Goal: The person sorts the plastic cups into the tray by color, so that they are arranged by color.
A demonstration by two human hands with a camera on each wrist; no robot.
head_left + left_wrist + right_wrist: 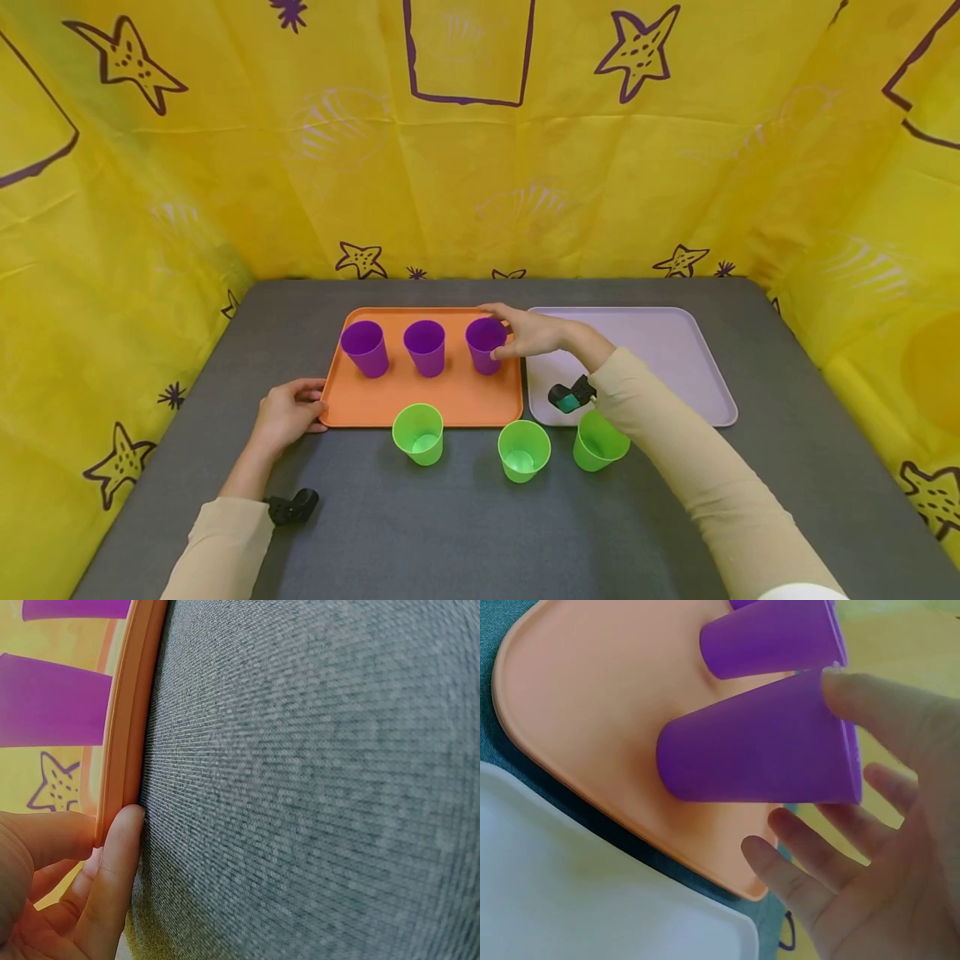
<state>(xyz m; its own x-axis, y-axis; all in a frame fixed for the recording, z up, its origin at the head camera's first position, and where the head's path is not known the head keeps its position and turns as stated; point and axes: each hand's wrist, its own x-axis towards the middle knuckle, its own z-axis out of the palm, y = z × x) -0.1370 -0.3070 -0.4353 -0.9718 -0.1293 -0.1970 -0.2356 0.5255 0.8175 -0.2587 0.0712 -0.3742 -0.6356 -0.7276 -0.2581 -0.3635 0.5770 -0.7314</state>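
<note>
Three purple cups stand in a row on the orange tray (450, 408): a left cup (369, 354), a middle cup (427, 354) and a right cup (483, 337). My right hand (536, 332) is spread around the right cup. In the right wrist view, the thumb meets that cup (757, 750) near its rim, and the other fingers (791, 874) are spread on its other side, partly hidden. My left hand (285, 412) holds the orange tray's left edge near its front corner, with thumb and fingers at the rim (124, 750) in the left wrist view.
A pale lilac tray (645, 333) lies right of the orange one, a narrow gap between. Three green cups stand nearer me: one (420, 437) at the orange tray's front edge, one (523, 454) before the gap, one (596, 442) partly behind my right sleeve. Yellow curtains (465, 183) surround the grey table.
</note>
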